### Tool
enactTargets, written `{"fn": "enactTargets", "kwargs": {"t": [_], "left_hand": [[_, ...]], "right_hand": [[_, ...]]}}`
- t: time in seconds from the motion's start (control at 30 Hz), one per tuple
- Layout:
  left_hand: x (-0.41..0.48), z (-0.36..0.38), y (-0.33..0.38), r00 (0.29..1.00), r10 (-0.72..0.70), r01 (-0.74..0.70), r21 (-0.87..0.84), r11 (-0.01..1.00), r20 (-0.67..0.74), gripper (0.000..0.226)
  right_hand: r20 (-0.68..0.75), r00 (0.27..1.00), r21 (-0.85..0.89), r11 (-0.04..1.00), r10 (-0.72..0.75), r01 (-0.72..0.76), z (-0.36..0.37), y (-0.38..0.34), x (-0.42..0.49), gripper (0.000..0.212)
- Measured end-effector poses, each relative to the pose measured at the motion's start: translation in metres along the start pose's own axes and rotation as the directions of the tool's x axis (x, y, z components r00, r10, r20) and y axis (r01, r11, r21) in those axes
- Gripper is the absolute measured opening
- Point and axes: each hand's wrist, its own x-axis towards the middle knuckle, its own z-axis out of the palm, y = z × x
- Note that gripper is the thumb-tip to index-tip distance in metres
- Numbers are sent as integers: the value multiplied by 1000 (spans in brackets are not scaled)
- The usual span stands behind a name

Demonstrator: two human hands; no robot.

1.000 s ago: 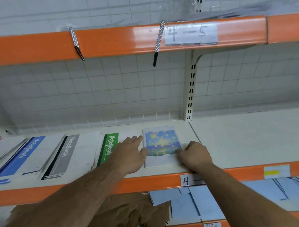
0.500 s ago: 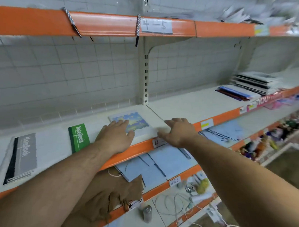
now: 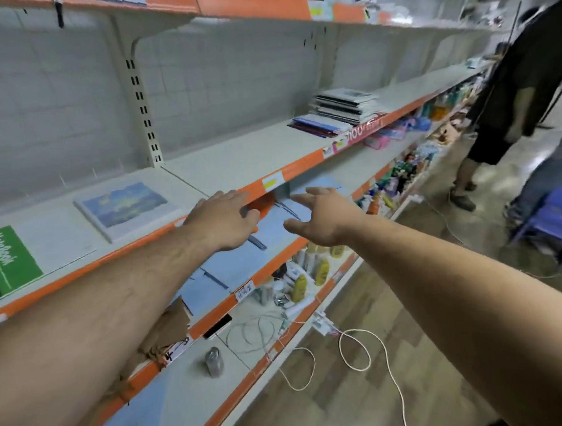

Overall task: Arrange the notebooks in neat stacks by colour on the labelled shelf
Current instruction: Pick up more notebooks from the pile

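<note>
A notebook with a blue painted cover (image 3: 125, 206) lies flat on the cream shelf (image 3: 232, 163) with the orange front edge. Left of it lies a green notebook (image 3: 8, 260). Further right on the same shelf sit a low stack of dark and blue notebooks (image 3: 317, 126) and a taller stack of black-and-white notebooks (image 3: 346, 105). My left hand (image 3: 223, 218) hovers at the shelf's front edge, right of the painted notebook, fingers apart and empty. My right hand (image 3: 321, 216) is open in the air in front of the shelves, holding nothing.
A lower shelf carries blue sheets (image 3: 273, 219) and brown paper (image 3: 168, 327). Below stand bottles (image 3: 311, 272), a can (image 3: 213, 360) and white cables (image 3: 353, 351). A person in dark clothes (image 3: 512, 86) stands in the aisle at the right, by a blue stool (image 3: 553, 217).
Both hands have come off the painted notebook and moved right along the shelf edge. The view has swung right, bringing the far notebook stacks and the aisle into sight.
</note>
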Motion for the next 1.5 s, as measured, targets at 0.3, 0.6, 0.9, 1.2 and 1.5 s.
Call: {"fn": "enactTargets", "kwargs": {"t": [0.3,0.6,0.9,1.2,1.5], "left_hand": [[91,1,121,997,69,-69,2,998,-44,58],[180,12,231,992,125,-125,8,992,-16,65],[312,39,305,970,242,-242,1,970,24,67],[476,47,373,933,359,-359,-1,933,8,66],[594,65,435,929,369,-369,-7,929,31,67]], "right_hand": [[-20,999,-2,999,41,-41,-41,139,22,77],[-53,993,92,990,108,-103,-69,270,42,77],[-47,981,89,979,187,-182,-68,379,115,77],[-68,961,7,964,267,-267,-99,479,220,76],[-81,957,60,960,278,-274,-109,588,306,76]]}}
